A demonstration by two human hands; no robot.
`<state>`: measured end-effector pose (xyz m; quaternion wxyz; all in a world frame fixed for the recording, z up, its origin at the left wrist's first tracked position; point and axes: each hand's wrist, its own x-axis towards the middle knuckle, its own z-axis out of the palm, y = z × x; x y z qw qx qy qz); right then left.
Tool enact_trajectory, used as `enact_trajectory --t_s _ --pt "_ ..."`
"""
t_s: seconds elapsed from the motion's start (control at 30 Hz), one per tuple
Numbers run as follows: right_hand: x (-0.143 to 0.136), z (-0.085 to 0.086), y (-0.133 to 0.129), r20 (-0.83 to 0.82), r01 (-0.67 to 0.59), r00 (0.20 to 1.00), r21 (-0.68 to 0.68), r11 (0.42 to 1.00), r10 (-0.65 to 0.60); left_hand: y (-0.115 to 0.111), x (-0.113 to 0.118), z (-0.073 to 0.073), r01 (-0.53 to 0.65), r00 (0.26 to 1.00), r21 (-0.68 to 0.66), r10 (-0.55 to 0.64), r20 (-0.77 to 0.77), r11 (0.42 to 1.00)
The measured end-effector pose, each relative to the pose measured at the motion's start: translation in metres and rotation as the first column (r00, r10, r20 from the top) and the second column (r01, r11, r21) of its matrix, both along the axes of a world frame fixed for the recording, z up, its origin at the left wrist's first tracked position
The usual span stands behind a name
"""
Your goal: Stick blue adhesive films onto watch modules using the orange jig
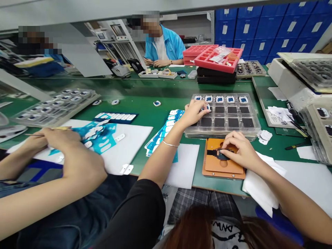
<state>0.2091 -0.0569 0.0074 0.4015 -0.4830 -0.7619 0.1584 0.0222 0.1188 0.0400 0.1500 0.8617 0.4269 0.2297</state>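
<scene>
My left hand (194, 112) reaches over a clear compartment tray (220, 129), its fingers closed on a small white-rimmed square part (206, 107) in the second row. Several similar parts with blue centres lie along the tray's back row; dark squares show in other compartments. My right hand (238, 149) is at the orange fixture block (211, 164) in front of the tray. Its thumb and fingers pinch a small dark square part (222, 155) lying on the block, and a black strip (211, 152) extends left from there. The fingers partly cover this part.
Blue sticker sheets (166, 128) lie left of the tray. A co-worker's hands (58, 138) work over a white foam sheet (138, 138) at left. White cloth (259, 183) lies beside the fixture. Red trays (218, 60) are stacked behind; another person sits across the bench.
</scene>
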Motion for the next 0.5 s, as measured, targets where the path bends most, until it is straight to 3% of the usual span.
enact_trajectory --t_s 0.13,0.2,0.3,0.4,0.5 --pt "-0.001 0.004 -0.002 -0.275 -0.009 0.962 -0.026 1.000 0.002 -0.033 -0.006 0.008 0.230 0.962 0.152 -0.248 0.114 0.961" --pt "-0.001 0.006 -0.003 -0.469 -0.094 0.883 -0.132 0.987 0.021 -0.055 -0.009 0.008 0.376 0.895 0.275 -0.424 0.137 0.885" --pt "-0.001 0.011 -0.005 -0.669 -0.288 0.743 -0.294 0.911 0.019 -0.081 -0.011 -0.003 0.517 0.775 0.405 -0.613 0.151 0.754" --pt "-0.002 0.015 -0.007 -0.745 -0.427 0.667 -0.371 0.825 0.010 -0.094 -0.007 -0.020 0.524 0.664 0.527 -0.708 0.239 0.669" --pt "-0.003 0.017 -0.010 -0.814 -0.533 0.581 -0.357 0.767 0.025 -0.100 -0.001 -0.032 0.468 0.572 0.618 -0.749 0.334 0.632"
